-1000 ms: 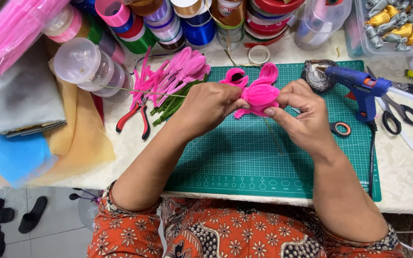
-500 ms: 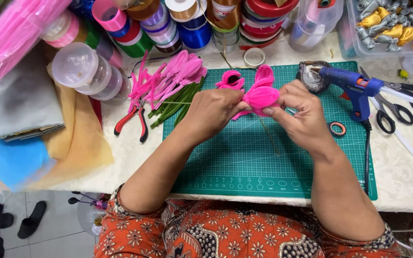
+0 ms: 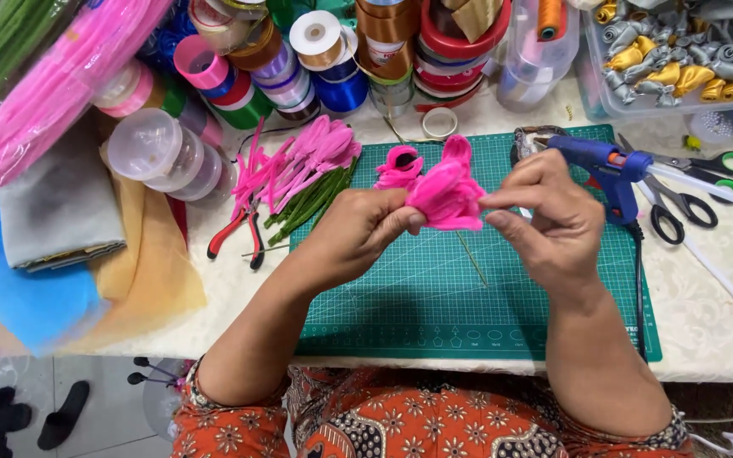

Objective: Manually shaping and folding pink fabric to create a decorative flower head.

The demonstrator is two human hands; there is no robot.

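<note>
The table [image 3: 723, 322], covered in a pale cloth, carries a green cutting mat [image 3: 434, 297] squarely in front of the person; both forearms come in from the near edge and meet above the mat's far half. Between the hands sits the pink pipe-cleaner flower [image 3: 447, 195], raised off the mat, bloom turned away from the person, its thin stem [image 3: 472, 259] trailing down and slightly rightward toward the mat. So the long axis runs roughly far-to-near, tilted a little right at the lower end. The left hand [image 3: 362, 229] is closed around the flower's base from the left, thumb and fingers pinching under the petals. The right hand [image 3: 553, 216] is partly closed, fingertips [image 3: 498, 202] pinching the right edge of a petal; the rest of that hand is loose. Both hands touch the flower; the left carries it, the right only works the rim. A second pink bloom [image 3: 399, 165] lies on the mat just beyond the left hand. A blue glue gun [image 3: 595, 161] rests just beyond the right hand, scissors [image 3: 685, 191] further right.
</note>
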